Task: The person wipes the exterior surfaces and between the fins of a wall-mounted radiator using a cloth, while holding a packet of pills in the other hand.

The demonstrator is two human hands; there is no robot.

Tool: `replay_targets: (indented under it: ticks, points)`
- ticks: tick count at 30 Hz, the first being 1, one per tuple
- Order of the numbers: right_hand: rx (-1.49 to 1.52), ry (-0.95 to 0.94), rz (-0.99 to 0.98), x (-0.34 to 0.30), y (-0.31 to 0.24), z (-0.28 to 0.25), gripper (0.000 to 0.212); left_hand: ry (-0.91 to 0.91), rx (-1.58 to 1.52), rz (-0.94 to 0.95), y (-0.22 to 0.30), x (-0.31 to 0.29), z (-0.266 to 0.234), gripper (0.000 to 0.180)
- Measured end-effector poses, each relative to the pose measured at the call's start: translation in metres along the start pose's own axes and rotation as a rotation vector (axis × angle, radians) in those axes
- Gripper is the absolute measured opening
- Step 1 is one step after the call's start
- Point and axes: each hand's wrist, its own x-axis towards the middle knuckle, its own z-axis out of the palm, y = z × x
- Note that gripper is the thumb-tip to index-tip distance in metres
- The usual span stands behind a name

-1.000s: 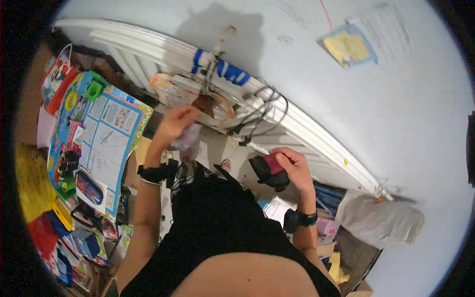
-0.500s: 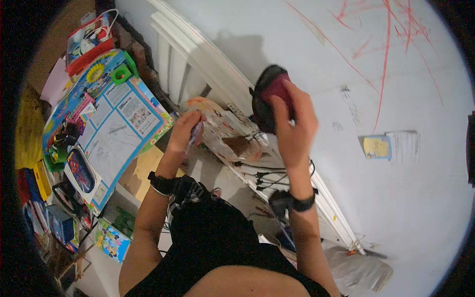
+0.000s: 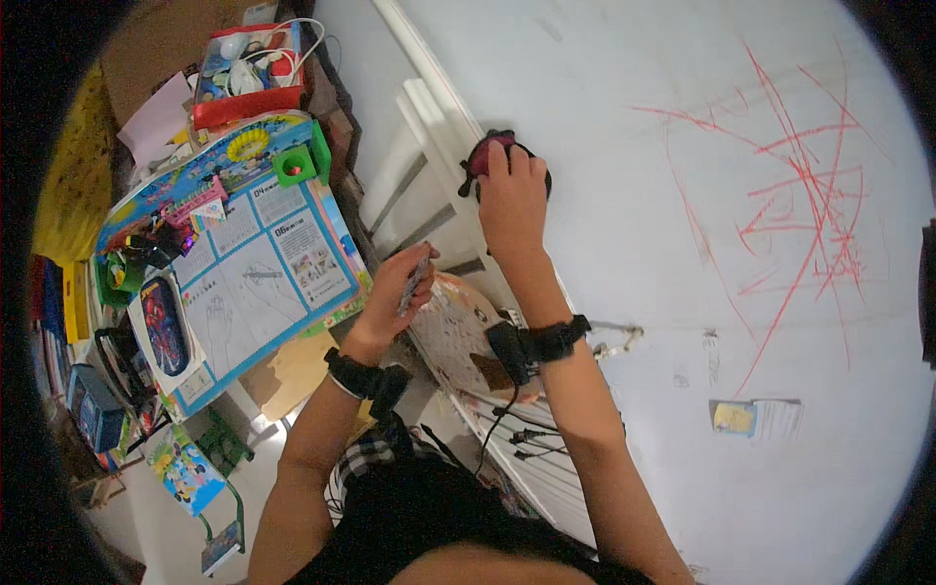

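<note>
My right hand [image 3: 514, 205] is closed over a soft-looking black-and-maroon item [image 3: 481, 159], whose exact kind I cannot make out. It is beside the upper end of a white slatted frame [image 3: 434, 122], against the pale wall; whether it touches either is unclear. My left hand [image 3: 388, 297], lower and to the left, grips a small, thin greyish piece [image 3: 415, 283] that pokes out between thumb and fingers. Just right of that hand lies a clear plastic bag [image 3: 453, 317] with orange parts. Both wrists wear black bands.
At left stands a children's desk [image 3: 336, 263] with printed sheets, a green holder [image 3: 292, 168] and a pencil case [image 3: 164, 327]. Behind it is a red box [image 3: 249, 105] of cords and bulbs. Black plugs [image 3: 531, 439] hang by the frame. Red scribbles [image 3: 809, 185] mark the wall.
My right hand has carried the black-and-maroon item left to the frame's upper end, its back now turned up. The view has shifted, and the left hand still grips its small piece.
</note>
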Motion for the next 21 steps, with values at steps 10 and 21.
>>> replay_targets:
  ticks: [10,21]
  points:
    - [0.537,0.222,0.021,-0.001,0.004,-0.029,0.026,0.254,0.057,0.181,0.025,0.022,0.005,0.034]
    - [0.993,-0.511,0.469,-0.145,-0.016,-0.106,0.023,0.276,-0.068,0.211,-0.031,-0.03,0.026,0.03]
